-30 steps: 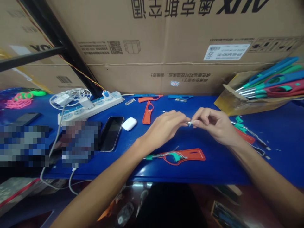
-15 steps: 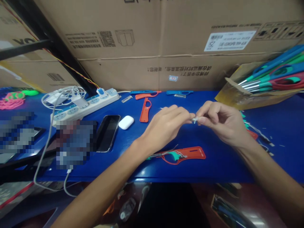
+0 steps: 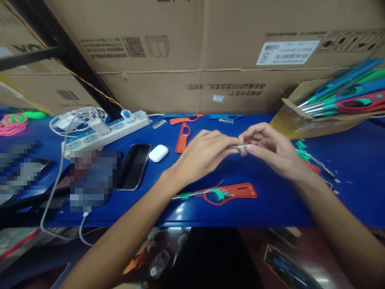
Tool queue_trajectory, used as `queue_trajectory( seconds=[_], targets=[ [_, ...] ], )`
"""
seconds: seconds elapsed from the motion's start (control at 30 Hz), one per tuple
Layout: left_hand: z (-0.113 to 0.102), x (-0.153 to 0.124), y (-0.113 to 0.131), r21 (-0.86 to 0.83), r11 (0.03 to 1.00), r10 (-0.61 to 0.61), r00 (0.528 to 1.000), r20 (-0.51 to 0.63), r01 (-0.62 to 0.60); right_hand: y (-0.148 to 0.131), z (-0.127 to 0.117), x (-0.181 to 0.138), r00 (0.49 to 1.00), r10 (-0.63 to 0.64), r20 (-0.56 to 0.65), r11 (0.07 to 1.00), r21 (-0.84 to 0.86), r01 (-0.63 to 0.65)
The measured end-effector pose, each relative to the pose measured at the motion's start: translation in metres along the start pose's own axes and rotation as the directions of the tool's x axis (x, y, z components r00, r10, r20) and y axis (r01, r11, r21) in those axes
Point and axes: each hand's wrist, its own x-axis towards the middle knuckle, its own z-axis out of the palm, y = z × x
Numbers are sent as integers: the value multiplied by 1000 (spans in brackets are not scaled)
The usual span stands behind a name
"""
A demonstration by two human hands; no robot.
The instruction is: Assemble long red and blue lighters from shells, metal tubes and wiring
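Above the middle of the blue table, my left hand [image 3: 206, 154] pinches one end of a small silvery, partly clear lighter part [image 3: 241, 148]. Thumb and fingertips of my right hand [image 3: 272, 152] close on its other end; most of the part is hidden by fingers. Below the hands lies an opened gas lighter with an orange half shell [image 3: 246, 190], its green trigger [image 3: 221, 194], wires and metal rod exposed. Behind my left hand rest an orange shell half [image 3: 181, 142] and another orange lighter piece [image 3: 183, 119]. Small clear pieces lie near the back.
A cardboard box [image 3: 168, 92] stands along the back. At right, a bag [image 3: 288, 120] holds several lighters, with loose green parts [image 3: 302, 150] before it. Leftward are a white earphone case [image 3: 158, 153], a phone [image 3: 135, 166], a power strip [image 3: 111, 134] and cables.
Both hands have shifted slightly left in view, staying together on the small part. More of the part shows between the fingertips. The view itself has moved a little.
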Motion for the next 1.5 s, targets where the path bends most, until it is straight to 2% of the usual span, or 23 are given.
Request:
queue_trajectory(
  seconds=[0.2,0.33,0.47,0.57,0.63,0.73,0.8,0.87,0.97,1.03,1.1,1.3,1.5],
  targets=[
    [4,1,3,-127,990,42,993,-110,-56,2,-10,0,1000,-11,4,1000,28,11],
    [2,6,23,-241,971,-51,984,-171,9,-10,7,-15,1000,-4,22,991,-136,7],
    [2,0,46,-417,905,-138,985,-102,84,-13,28,-44,993,-93,-75,974,-212,75],
    [4,-16,50,-410,880,-271,963,-14,242,-7,32,-66,974,-115,-196,965,-253,63],
    [4,-27,45,-303,865,-402,914,60,400,-1,32,-76,970,-118,-212,950,-308,49],
    [2,-33,35,-21,846,-503,810,302,533,4,36,-86,988,-102,-120,923,-381,49],
    [-1,-29,30,139,838,-528,722,447,527,5,42,-88,994,-89,-56,907,-417,58],
    [-4,-21,27,232,837,-533,644,549,495,4,47,-88,995,-96,-30,895,-441,73],
    [-6,-8,21,252,828,-527,539,657,502,2,50,-87,995,-100,-32,891,-447,75],
    [-6,-4,16,228,829,-503,501,705,511,2,49,-87,995,-90,-39,899,-433,64],
    [-6,-4,13,198,833,-482,502,718,517,3,47,-88,996,-82,-47,906,-419,55],
    [-3,-13,9,116,828,-466,559,686,548,1,45,-87,996,-39,-81,921,-389,5],
    [-3,-13,11,99,832,-460,580,672,546,-4,46,-85,999,19,-50,928,-371,-36]
  ],
)
